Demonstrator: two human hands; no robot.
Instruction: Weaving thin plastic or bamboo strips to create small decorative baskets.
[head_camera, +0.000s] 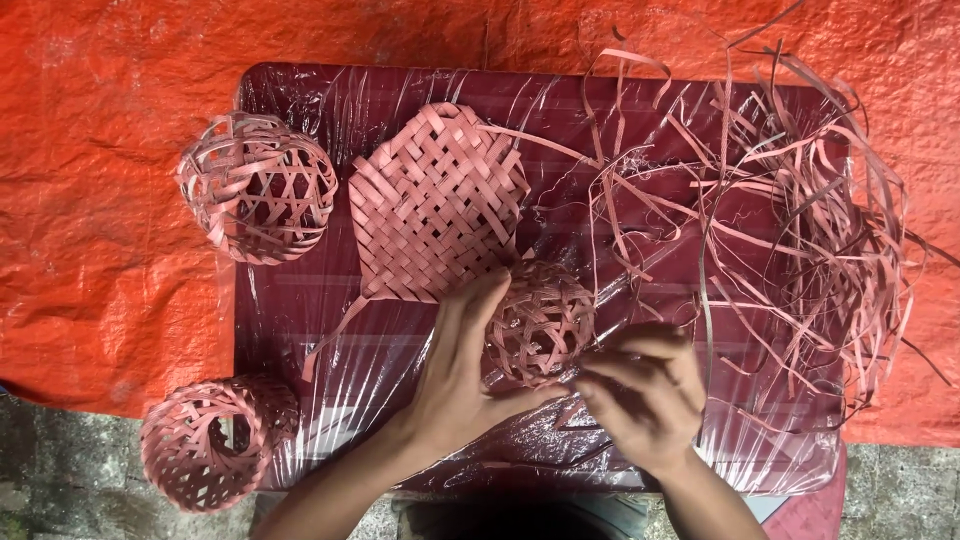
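Orange tarp under wrapped bench. Left hand cups small woven ball near front edge; right hand pinches a strip. Advisable: steady ball, keep strip taut.

Both forearms bare, no sleeves; left grip & right grip ungloved.

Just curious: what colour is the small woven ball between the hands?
Dusty pink woven strip ball, seen in the head view.

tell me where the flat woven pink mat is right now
The flat woven pink strip mat lies on the plastic-wrapped maroon table, upper middle, between the round openwork ball and the loose strips.
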